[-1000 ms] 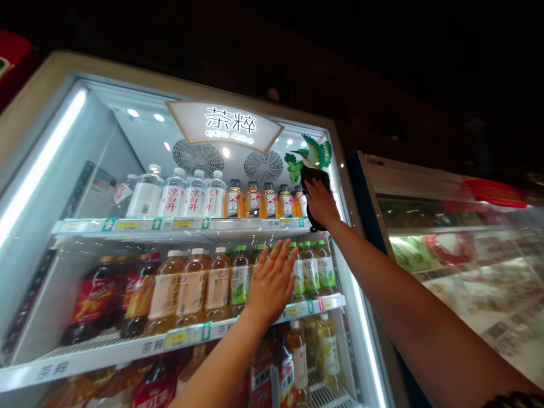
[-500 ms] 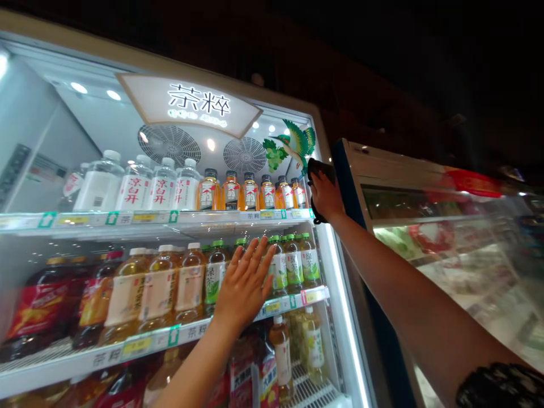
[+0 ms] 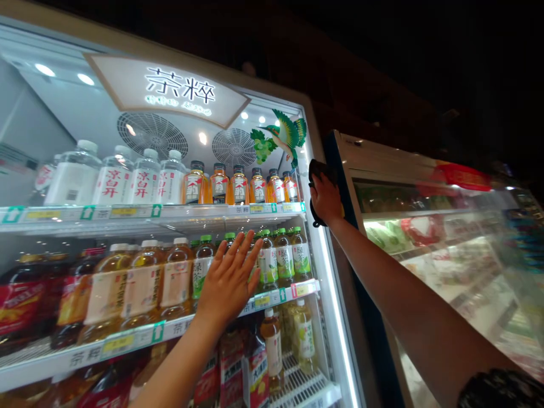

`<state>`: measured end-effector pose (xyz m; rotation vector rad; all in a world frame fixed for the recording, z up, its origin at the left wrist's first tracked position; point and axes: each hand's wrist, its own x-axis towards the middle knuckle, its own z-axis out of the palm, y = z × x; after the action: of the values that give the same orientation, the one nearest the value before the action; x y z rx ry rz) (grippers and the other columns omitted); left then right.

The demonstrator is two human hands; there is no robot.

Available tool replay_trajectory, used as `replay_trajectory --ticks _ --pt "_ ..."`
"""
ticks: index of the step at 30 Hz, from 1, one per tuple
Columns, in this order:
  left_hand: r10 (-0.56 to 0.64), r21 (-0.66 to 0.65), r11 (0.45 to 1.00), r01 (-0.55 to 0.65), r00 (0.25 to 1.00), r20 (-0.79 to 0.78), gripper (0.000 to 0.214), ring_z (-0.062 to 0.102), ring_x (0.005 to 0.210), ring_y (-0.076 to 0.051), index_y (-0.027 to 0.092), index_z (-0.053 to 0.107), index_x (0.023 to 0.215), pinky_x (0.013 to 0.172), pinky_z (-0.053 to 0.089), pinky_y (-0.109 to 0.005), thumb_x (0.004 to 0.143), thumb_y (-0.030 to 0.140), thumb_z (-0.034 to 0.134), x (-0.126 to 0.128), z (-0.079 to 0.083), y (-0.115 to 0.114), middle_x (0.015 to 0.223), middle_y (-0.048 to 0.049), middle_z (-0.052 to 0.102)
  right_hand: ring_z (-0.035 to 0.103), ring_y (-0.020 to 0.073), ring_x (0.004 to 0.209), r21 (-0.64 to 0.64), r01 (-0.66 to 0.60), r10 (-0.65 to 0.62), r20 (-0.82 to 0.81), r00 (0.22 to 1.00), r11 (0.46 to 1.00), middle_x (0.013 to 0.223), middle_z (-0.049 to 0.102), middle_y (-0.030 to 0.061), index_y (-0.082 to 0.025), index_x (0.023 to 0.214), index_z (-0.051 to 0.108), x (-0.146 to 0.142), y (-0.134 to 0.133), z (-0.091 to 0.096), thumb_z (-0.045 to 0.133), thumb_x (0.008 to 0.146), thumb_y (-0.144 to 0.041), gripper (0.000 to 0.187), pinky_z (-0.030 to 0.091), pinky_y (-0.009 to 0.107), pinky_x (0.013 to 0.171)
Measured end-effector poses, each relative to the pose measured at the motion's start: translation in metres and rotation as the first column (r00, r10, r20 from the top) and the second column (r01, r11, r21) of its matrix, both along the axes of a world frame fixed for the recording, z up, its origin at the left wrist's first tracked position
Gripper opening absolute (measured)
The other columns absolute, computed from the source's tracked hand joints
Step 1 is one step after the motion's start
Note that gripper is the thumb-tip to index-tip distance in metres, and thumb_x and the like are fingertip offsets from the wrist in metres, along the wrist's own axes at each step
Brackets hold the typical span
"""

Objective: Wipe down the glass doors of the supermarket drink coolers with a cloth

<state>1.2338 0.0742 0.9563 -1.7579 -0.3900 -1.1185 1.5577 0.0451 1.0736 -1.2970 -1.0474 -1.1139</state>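
Fridge frame (image 3: 313, 135) backs dark cloth (image 3: 322, 168) under right grip (image 3: 326, 199).

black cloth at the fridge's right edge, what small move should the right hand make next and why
I'd probably slide the black cloth a little down the fridge's right frame: the right hand lies over the cloth, level with the top shelf, and the frame runs on below it. The left hand is open and well apart.

White-capped clear bottles (image 3: 113, 180) stand beside dark-capped amber bottles (image 3: 238, 187), while a red banner (image 3: 463, 177) fronts the neighbouring chiller (image 3: 376, 154).
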Motion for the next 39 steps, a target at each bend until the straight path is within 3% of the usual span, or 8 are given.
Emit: replay_trajectory --ticks 3,5,12,18,20,27,34,39 --pt "-0.033 -0.022 0.999 0.033 0.999 -0.004 0.075 0.025 0.154 -0.021 0.039 0.005 0.162 0.129 0.017 -0.048 0.100 0.033 0.047 0.001 0.000 0.000 0.170 0.0037 0.018 0.037 0.0319 0.147 0.035 0.022 -0.023 0.027 0.999 0.999 0.161 0.038 0.0159 -0.021 0.153 0.044 0.000 0.003 -0.048 0.031 0.103 -0.035 0.053 0.029 0.058 0.119" --pt "-0.040 -0.031 0.999 0.040 0.999 0.002 0.076 0.025 0.154 -0.022 0.040 0.003 0.161 0.129 0.017 -0.048 0.100 0.033 0.047 0.001 0.000 0.000 0.170 0.0045 0.017 0.037 0.0310 0.147 0.013 0.022 -0.023 0.051 0.998 1.000 0.161 0.039 0.0152 -0.021 0.153 0.044 0.004 0.002 -0.056 0.033 0.103 -0.034 0.053 0.030 0.057 0.119" --pt "0.018 0.009 1.000 -0.018 1.000 -0.003 0.072 0.024 0.154 -0.020 0.036 0.004 0.162 0.129 0.019 -0.047 0.102 0.034 0.045 -0.001 0.000 -0.001 0.169 0.0008 0.022 0.038 0.0347 0.146 -0.047 -0.014 0.012 -0.050 0.999 0.999 0.163 0.036 0.0160 -0.019 0.155 0.041 0.014 -0.003 0.012 0.035 0.102 -0.034 0.056 0.036 0.056 0.114" --pt "0.028 0.023 0.999 -0.028 1.000 -0.008 0.072 0.020 0.156 -0.020 0.033 0.005 0.163 0.129 0.017 -0.047 0.103 0.035 0.045 0.000 -0.001 0.002 0.169 -0.0021 0.021 0.036 0.0296 0.148 -0.043 0.057 -0.054 0.077 0.996 0.997 0.162 0.038 0.0120 -0.024 0.154 0.042 0.006 -0.007 -0.087 0.032 0.104 -0.037 0.053 0.035 0.054 0.115" --pt "0.023 0.020 1.000 -0.022 1.000 -0.008 0.073 0.019 0.156 -0.020 0.033 0.004 0.163 0.129 0.015 -0.047 0.102 0.036 0.045 0.001 -0.001 0.003 0.169 -0.0017 0.020 0.037 0.0284 0.148 -0.065 0.043 -0.036 0.118 0.992 0.997 0.162 0.039 0.0107 -0.025 0.153 0.045 0.007 -0.010 -0.098 0.033 0.104 -0.036 0.051 0.035 0.052 0.115" --pt "0.062 0.034 0.998 -0.062 0.998 -0.013 0.074 0.016 0.157 -0.021 0.029 0.006 0.163 0.130 0.011 -0.047 0.102 0.038 0.046 0.000 -0.004 0.004 0.169 -0.0032 0.020 0.033 0.0332 0.149 -0.047 -0.012 0.011 -0.020 1.000 0.999 0.163 0.036 0.0111 -0.022 0.153 0.044 -0.037 -0.005 -0.023 0.033 0.105 -0.035 0.051 0.030 0.060 0.116" --pt "0.077 0.050 0.996 -0.076 0.997 -0.009 0.077 0.016 0.157 -0.022 0.028 0.008 0.163 0.130 0.010 -0.047 0.100 0.041 0.049 0.002 -0.006 0.009 0.170 -0.0037 0.018 0.044 0.0271 0.143 -0.079 -0.171 0.188 0.384 0.904 0.982 0.154 0.050 0.0080 -0.026 0.142 0.055 -0.037 -0.008 -0.077 0.045 0.102 -0.033 0.043 0.036 0.050 0.116" --pt "0.085 0.078 0.993 -0.086 0.996 0.009 0.075 0.017 0.157 -0.022 0.026 0.012 0.163 0.130 0.010 -0.046 0.099 0.040 0.049 0.003 -0.008 0.009 0.170 -0.0045 0.020 0.045 0.0326 0.142 0.202 -0.227 0.206 0.120 0.971 0.953 0.157 0.044 0.0160 -0.020 0.123 0.064 -0.047 0.007 -0.043 0.050 0.096 -0.032 0.033 0.043 0.052 0.109"
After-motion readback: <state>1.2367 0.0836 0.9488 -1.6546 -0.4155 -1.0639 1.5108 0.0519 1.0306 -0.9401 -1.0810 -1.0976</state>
